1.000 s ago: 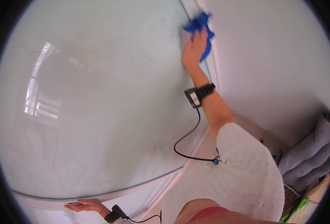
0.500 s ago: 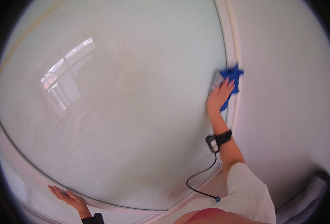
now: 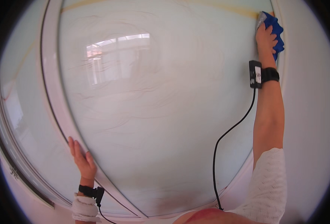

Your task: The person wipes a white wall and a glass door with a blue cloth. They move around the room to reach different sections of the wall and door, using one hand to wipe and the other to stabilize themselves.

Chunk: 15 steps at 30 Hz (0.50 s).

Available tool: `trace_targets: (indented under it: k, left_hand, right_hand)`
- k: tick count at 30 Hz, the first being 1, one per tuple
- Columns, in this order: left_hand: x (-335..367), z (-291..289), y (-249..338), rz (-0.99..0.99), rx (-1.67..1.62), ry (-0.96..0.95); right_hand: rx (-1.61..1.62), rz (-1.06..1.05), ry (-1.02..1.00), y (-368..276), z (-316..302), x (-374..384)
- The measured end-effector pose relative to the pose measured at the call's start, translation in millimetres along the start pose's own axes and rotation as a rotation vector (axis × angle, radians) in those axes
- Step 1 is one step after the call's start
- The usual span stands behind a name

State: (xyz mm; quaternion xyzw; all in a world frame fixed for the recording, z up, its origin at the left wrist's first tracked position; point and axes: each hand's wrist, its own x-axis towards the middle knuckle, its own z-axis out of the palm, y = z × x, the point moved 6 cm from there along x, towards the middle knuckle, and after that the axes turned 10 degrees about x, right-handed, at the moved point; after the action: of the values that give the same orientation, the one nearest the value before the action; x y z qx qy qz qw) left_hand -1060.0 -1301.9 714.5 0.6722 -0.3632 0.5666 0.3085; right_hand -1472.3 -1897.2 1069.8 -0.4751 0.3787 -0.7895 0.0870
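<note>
My right hand (image 3: 265,39) presses a blue cloth (image 3: 279,37) against the upper right edge of a large glossy pale-green glass panel (image 3: 172,123). The fingers are spread over the cloth, and a grey striped part of it shows beside the thumb side. My left hand (image 3: 84,160) rests on the white frame (image 3: 53,74) along the panel's left edge, its fingers stretched out and nothing held. Faint curved streaks run across the glass, and a window is reflected in it.
A white wall (image 3: 307,112) adjoins the panel on the right. Left of the frame is another glass panel (image 3: 19,86), with a rail (image 3: 15,168) beyond it. Black boxes with straps sit on both wrists; a black cable (image 3: 214,168) hangs from the right one.
My right hand has moved up along the panel's right edge with the blue cloth, the arm stretching out. My left hand stays on the frame, now higher in view. The view has turned.
</note>
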Motion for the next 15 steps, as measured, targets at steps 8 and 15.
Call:
trace_targets:
  k: [8, 15]
  left_hand:
    - [16, -33, -14, 0.129, 0.065, -0.057]
    - [43, -80, 124, 0.207, 0.055, -0.041]
  right_hand:
    - [0.081, -0.444, 0.035, -196, 55, -132]
    - [0.312, -0.820, -0.013, -311, -37, -183]
